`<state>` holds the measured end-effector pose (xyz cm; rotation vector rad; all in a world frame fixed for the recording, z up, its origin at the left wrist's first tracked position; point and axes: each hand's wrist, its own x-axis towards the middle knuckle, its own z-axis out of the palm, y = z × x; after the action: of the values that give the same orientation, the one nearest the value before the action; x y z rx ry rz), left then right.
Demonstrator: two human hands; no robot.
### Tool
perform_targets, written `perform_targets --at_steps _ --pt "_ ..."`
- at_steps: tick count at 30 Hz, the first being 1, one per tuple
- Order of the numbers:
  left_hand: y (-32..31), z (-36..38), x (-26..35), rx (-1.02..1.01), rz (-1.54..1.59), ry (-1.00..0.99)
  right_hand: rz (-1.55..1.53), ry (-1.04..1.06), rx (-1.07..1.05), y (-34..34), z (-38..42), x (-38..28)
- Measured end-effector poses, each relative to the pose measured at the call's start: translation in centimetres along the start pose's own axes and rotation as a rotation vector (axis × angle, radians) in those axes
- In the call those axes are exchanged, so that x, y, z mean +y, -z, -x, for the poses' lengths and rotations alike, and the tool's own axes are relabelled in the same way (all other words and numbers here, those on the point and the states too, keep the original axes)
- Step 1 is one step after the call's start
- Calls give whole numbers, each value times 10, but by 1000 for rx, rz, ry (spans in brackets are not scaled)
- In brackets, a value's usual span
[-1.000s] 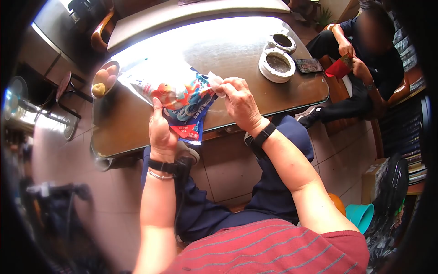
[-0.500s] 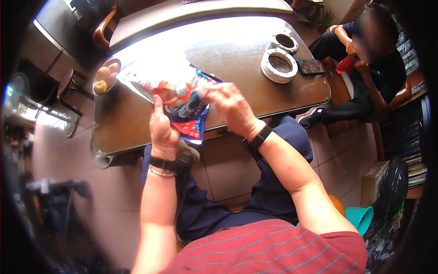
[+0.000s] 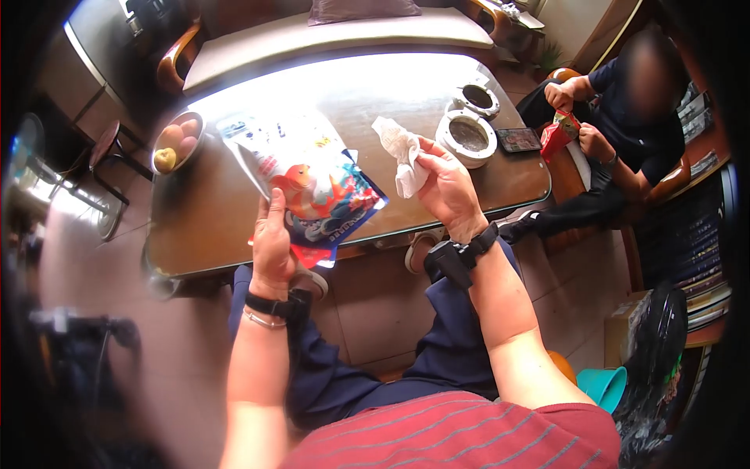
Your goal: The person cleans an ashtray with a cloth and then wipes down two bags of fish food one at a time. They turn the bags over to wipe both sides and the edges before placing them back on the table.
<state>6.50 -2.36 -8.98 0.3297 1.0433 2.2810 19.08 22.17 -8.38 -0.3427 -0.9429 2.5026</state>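
My left hand (image 3: 272,246) grips the lower left edge of a white and blue printed bag (image 3: 316,176), its thumb lying on the front. An orange cartoon fish shows on the bag, and glare washes out its upper part. Beneath its lower edge peeks a red and blue packet (image 3: 312,256), mostly hidden. To the right of the bag, my right hand (image 3: 451,187) pinches a crumpled white tissue (image 3: 402,156) above the table's front half. Bag and tissue are apart.
On the wooden table (image 3: 203,234) stand a bowl of fruit (image 3: 178,141), a round white container (image 3: 466,139) with its ring-shaped lid (image 3: 478,100) behind it, and a phone (image 3: 519,140). At the right, a seated person (image 3: 641,109) holds a red packet (image 3: 557,137). A bench (image 3: 344,43) lies beyond.
My right hand has moved right, away from the bag, and the tissue now shows clearly in it. The bag faces up more fully. The other person's hands and red packet have shifted.
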Motion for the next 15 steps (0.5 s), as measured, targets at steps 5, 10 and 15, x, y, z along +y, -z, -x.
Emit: perform_targets --at_steps 5,10,15 --pt "-3 0 -1 25 -13 56 583 304 -26 -21 7 33" --pt "-2 -2 -2 51 -12 53 789 408 28 -21 4 36" --pt "0 -4 -4 30 56 93 803 493 -30 -21 4 38"
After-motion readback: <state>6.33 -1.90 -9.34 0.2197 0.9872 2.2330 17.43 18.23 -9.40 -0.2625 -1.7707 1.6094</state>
